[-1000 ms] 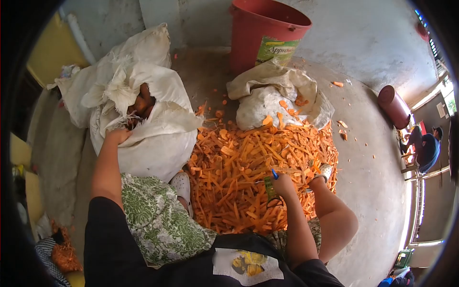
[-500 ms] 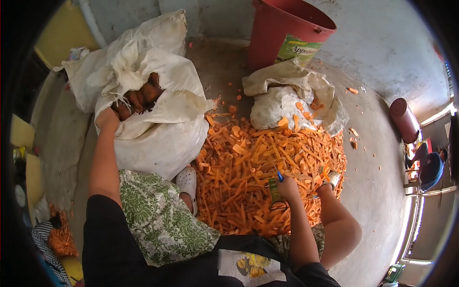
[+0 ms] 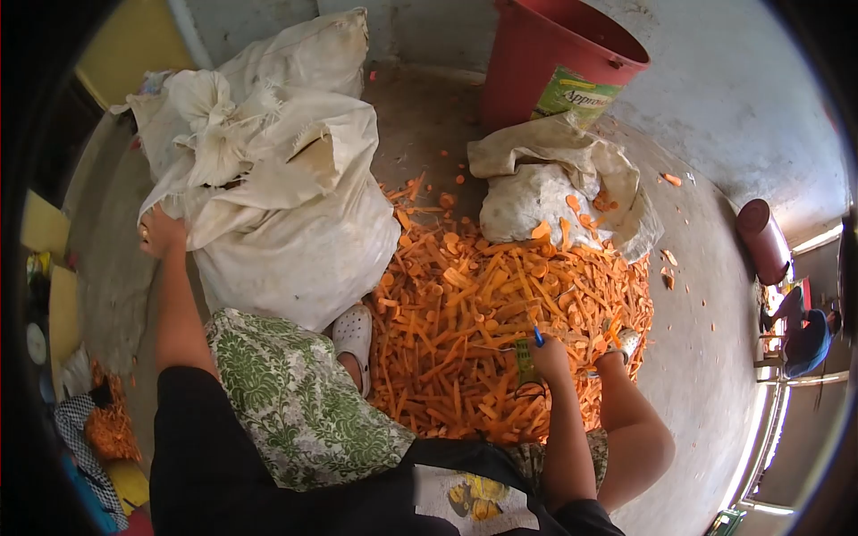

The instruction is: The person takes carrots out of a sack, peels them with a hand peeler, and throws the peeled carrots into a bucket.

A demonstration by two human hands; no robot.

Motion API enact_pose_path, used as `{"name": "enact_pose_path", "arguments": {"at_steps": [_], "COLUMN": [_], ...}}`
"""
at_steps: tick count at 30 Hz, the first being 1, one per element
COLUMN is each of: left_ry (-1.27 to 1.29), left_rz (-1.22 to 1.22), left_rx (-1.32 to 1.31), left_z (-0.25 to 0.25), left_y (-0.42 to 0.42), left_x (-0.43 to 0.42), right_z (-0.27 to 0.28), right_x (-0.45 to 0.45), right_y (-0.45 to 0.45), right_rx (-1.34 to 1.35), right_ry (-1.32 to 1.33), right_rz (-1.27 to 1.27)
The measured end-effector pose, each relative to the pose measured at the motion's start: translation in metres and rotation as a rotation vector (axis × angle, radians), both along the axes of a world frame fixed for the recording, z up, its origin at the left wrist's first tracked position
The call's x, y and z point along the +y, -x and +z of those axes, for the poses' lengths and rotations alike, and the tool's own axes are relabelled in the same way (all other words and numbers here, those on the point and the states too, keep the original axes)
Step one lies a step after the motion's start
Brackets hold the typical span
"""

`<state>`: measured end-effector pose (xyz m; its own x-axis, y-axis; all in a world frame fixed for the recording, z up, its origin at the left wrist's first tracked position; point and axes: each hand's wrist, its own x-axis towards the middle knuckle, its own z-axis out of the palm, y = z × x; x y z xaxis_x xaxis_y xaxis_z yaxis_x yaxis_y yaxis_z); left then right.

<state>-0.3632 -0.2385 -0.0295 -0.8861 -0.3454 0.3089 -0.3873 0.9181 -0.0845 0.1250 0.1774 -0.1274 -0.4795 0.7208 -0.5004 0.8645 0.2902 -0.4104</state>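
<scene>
My left hand (image 3: 163,232) is closed at the left edge of a white woven sack (image 3: 295,241), its fingers curled around the cloth. Folds of the sack cover most of its mouth, so its contents are hidden. Over the orange heap, my right hand (image 3: 550,359) is closed around a slim tool with a blue end (image 3: 538,336); its kind is not clear. A green printed strip (image 3: 524,357) shows beside that hand's fingers. Beneath lies a wide heap of carrot peelings and cut ends (image 3: 456,330), between my feet.
Behind the heap lies a slumped, dirty white sack (image 3: 527,205), with a large red bucket (image 3: 545,80) behind it. Another full sack (image 3: 313,54) leans at the back left. A dark red container (image 3: 762,241) lies on the right; a person in blue (image 3: 809,344) is beyond.
My left hand has moved from the sack's mouth to its outer left edge. The sack's cloth has folded over the reddish-brown roots that showed inside. My right hand stays over the heap.
</scene>
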Motion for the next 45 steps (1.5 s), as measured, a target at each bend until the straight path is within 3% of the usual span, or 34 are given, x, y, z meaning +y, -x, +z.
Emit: {"name": "enact_pose_path", "arguments": {"at_steps": [4,7,10,12,14,16,18,19,21,24,27,31,33,34,38,40,45], "left_ry": [0.206,-0.231,-0.195,-0.222,-0.110,-0.398,-0.268,-0.417,0.058,0.013,0.086,0.105,0.154,0.120,0.144,0.213,0.222], "left_rz": [-0.095,-0.365,-0.406,-0.395,-0.683,-1.090,-1.133,-1.084,-0.779,-0.616,-0.500,-0.656,-0.866,-0.725,-0.639,-0.438,-0.344], "left_rx": [-0.173,-0.482,-0.272,0.032,0.015,-0.084,-0.159,-0.349,-0.372,-0.337,-0.451,-0.325,-0.240,-0.291,-0.127,-0.235,-0.326], "left_z": [-0.025,-0.148,-0.128,-0.059,0.010,-0.005,-0.024,-0.025,-0.026,-0.048,0.002,-0.017,-0.005,0.016,-0.007,-0.002,-0.014], "left_y": [-0.004,0.111,0.118,0.080,0.028,0.033,0.026,0.024,0.002,0.024,-0.021,0.009,0.010,-0.002,0.013,0.013,0.017], "left_x": [-0.031,-0.144,-0.136,-0.074,-0.005,0.019,0.028,0.026,0.029,0.012,0.041,0.017,0.007,0.011,-0.006,-0.003,0.014], "right_z": [-0.003,0.001,-0.012,-0.011,0.002,-0.010,-0.011,-0.007,0.000,0.002,-0.004,0.002,0.006,0.005,0.001,-0.002,-0.008], "right_x": [0.004,0.004,0.004,0.004,0.000,0.000,-0.004,-0.006,-0.013,-0.015,-0.014,-0.017,-0.017,-0.017,-0.015,-0.017,-0.018], "right_y": [-0.001,0.003,-0.002,0.002,0.009,0.007,0.008,0.012,0.017,0.018,0.015,0.016,0.017,0.017,0.018,0.019,0.019], "right_rx": [-0.019,-0.026,-0.004,0.035,-0.018,-0.009,0.003,-0.053,-0.104,-0.123,-0.138,-0.127,-0.122,-0.112,-0.087,-0.081,-0.122], "right_ry": [-0.010,-0.006,-0.052,-0.103,-0.004,-0.023,-0.040,-0.035,-0.031,-0.030,-0.045,-0.043,-0.035,-0.028,-0.057,-0.055,-0.047], "right_rz": [0.001,0.008,0.062,0.100,0.040,0.069,0.101,0.101,0.095,0.103,0.133,0.110,0.101,0.099,0.113,0.130,0.172]}}
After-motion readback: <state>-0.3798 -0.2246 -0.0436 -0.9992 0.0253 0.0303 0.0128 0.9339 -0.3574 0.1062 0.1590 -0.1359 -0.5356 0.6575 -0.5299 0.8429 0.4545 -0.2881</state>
